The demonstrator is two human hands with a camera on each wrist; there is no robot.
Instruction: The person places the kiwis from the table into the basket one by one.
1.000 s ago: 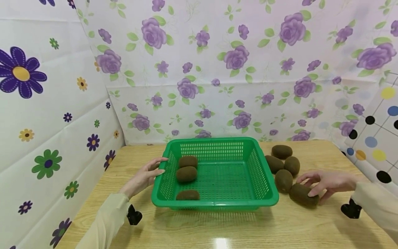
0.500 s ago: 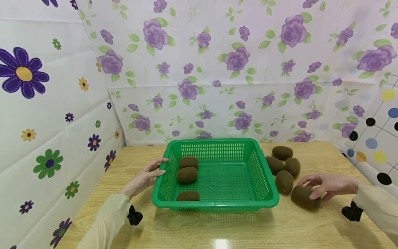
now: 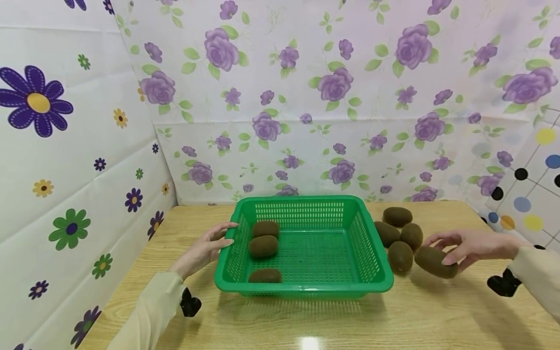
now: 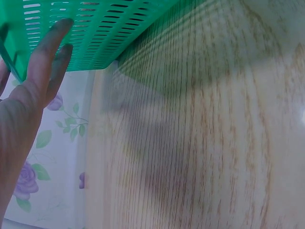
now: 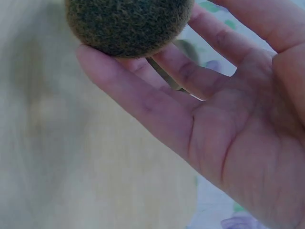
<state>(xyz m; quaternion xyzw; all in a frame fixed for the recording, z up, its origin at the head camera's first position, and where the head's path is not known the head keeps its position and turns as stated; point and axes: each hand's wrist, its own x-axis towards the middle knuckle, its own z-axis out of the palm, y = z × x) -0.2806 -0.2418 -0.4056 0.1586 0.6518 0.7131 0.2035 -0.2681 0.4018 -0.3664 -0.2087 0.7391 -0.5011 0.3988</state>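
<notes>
My right hand (image 3: 477, 245) holds a brown fuzzy kiwifruit (image 3: 436, 262) between thumb and fingers, raised a little off the table at the right. In the right wrist view the fuzzy end of that kiwifruit (image 5: 128, 24) sits against the fingertips. At the left, my left hand (image 3: 205, 247) grips the rim of a green plastic basket (image 3: 302, 288). From the left wrist view, fingers (image 4: 40, 67) lie along the basket's slotted outer wall. Inside the basket, along its left side, are a kiwifruit (image 3: 264, 247), another behind it (image 3: 265, 228) and one near the front (image 3: 265, 276).
Right of the basket several kiwifruits lie in a cluster, among them a near kiwifruit (image 3: 400, 256) and a far kiwifruit (image 3: 397, 216). The wooden table (image 3: 245, 325) ends at a flowered cloth (image 3: 306, 141) behind. Patterned sheets stand at both sides.
My right hand has lifted the kiwifruit off the table and moved slightly up and right. The left hand and basket hold their place; the view has shifted slightly.
</notes>
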